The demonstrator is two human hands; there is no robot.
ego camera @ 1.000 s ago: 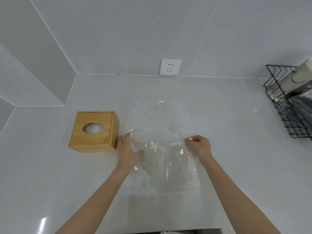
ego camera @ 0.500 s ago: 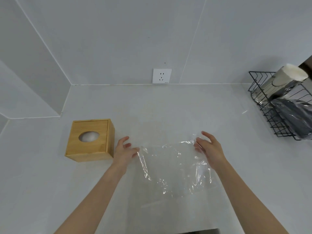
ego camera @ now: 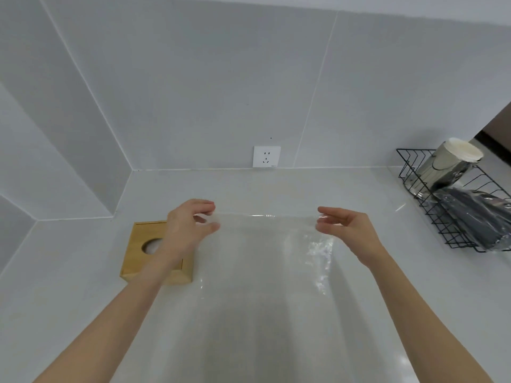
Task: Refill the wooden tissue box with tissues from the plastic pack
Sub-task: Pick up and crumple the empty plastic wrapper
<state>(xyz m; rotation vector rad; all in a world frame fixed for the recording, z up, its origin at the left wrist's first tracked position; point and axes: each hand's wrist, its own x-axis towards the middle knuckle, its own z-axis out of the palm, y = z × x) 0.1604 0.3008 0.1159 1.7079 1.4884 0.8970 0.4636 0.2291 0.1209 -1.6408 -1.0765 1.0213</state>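
A clear plastic pack [ego camera: 265, 244], empty and see-through, hangs stretched above the white counter. My left hand [ego camera: 190, 228] pinches its upper left corner and my right hand [ego camera: 345, 228] pinches its upper right corner, so the top edge runs taut between them. The wooden tissue box [ego camera: 138, 261] sits on the counter at the left, partly hidden behind my left wrist. White tissue shows in its oval top opening [ego camera: 150, 246].
A black wire rack [ego camera: 431, 217] stands at the right edge with a shiny cylindrical container [ego camera: 448, 167] and a dark wrapped item [ego camera: 475, 219] in it. A wall socket [ego camera: 266, 156] is on the back wall. The white counter [ego camera: 83, 299] meets walls at back and left.
The plastic pack lay flat on the counter a second ago. Both hands have lifted it by its far edge, so it now hangs stretched in the air. The view has tilted upward.
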